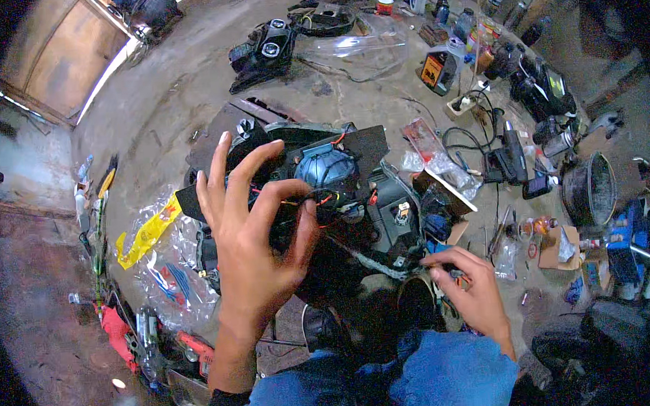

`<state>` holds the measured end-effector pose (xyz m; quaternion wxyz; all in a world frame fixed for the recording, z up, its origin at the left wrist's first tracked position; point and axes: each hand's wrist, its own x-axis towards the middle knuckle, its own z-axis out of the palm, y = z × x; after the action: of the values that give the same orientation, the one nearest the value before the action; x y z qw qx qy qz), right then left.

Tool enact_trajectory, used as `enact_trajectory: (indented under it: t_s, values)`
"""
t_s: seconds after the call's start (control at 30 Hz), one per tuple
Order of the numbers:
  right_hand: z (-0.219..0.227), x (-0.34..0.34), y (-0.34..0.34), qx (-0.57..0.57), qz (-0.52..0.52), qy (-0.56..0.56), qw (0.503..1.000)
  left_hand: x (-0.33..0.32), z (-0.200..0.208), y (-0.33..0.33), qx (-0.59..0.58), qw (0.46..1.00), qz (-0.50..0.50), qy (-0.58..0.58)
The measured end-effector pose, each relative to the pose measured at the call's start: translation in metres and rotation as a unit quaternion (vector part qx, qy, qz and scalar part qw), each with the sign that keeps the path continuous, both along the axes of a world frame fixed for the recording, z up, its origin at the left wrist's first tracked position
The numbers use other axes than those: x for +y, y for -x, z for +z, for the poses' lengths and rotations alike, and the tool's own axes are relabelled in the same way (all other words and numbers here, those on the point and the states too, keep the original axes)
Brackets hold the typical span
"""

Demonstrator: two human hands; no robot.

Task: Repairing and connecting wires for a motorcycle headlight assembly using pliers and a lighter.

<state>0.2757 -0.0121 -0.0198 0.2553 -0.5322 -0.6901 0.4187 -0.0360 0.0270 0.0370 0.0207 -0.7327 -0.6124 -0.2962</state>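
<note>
Thumb and index finger of my left hand (248, 222) are pinched together over the middle of a dark plastic housing, the other fingers raised and spread. A thin wire (327, 200) with red-orange parts runs at the fingertips and seems to be in the pinch. Just beyond lies a rounded blue, shiny part (326, 167) inside the black housing (402, 224). My right hand (468, 283) is closed in a pinch at the housing's near right corner; what is between its fingertips is too small to name. A greyish strip (377, 264) runs along the near rim towards it.
Clear plastic bags and a yellow strip (152, 232) lie at left, above a red power tool (196, 350). On the right are a heat-gun-like tool (514, 150), cables, a black basin (589, 190) and a blue vise (629, 240). A headlight unit (264, 52) and an oil bottle (442, 68) stand farther off.
</note>
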Motion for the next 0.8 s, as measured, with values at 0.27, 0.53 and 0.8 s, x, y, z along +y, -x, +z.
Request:
enact_trajectory:
  t_s: [0.27,0.53,0.8]
  values:
    - [0.035,0.05,0.091,0.092,0.102,-0.225,0.965,0.006,-0.006,0.005,-0.013,0.999,-0.019,-0.03]
    - [0.027,0.064,0.114,0.061,0.056,-0.306,0.949,0.01,0.004,0.0,0.022,1.0,-0.011,0.005]
    - [0.026,0.066,0.116,0.039,0.049,-0.333,0.941,0.011,0.002,0.001,-0.065,0.997,-0.019,-0.026]
